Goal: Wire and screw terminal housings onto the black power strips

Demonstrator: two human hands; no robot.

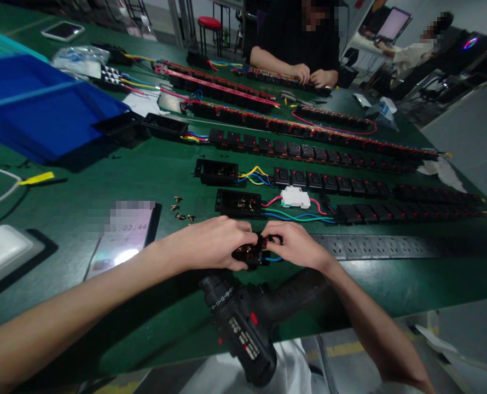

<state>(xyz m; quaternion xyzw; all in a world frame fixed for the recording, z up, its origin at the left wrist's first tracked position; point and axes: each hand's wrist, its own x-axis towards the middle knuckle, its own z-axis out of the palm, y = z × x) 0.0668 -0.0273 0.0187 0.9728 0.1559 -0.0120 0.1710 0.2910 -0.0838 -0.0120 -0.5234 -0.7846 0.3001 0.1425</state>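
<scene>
My left hand point(221, 242) is closed around a small black junction box point(248, 254) with brass terminals inside, its thumb along the near side. At the box's right end, my right hand point(295, 244) pinches a wire, mostly hidden by the fingers. A blue wire point(274, 259) runs out below those fingertips. Beyond my right hand, a dark grey socket strip point(370, 247) stretches to the right. A black cordless drill point(243, 323) lies close below both hands, near the table edge. Several brass screws point(179, 216) are scattered past my left hand.
Two more open terminal boxes point(239, 202) point(216, 171) are wired to black socket rows point(329, 183); one has a white breaker point(295, 197). A phone point(122, 235) lies left, beside a white device point(7, 254). A blue bin point(46, 106) stands far left. A co-worker's hands point(311, 75) work across the table.
</scene>
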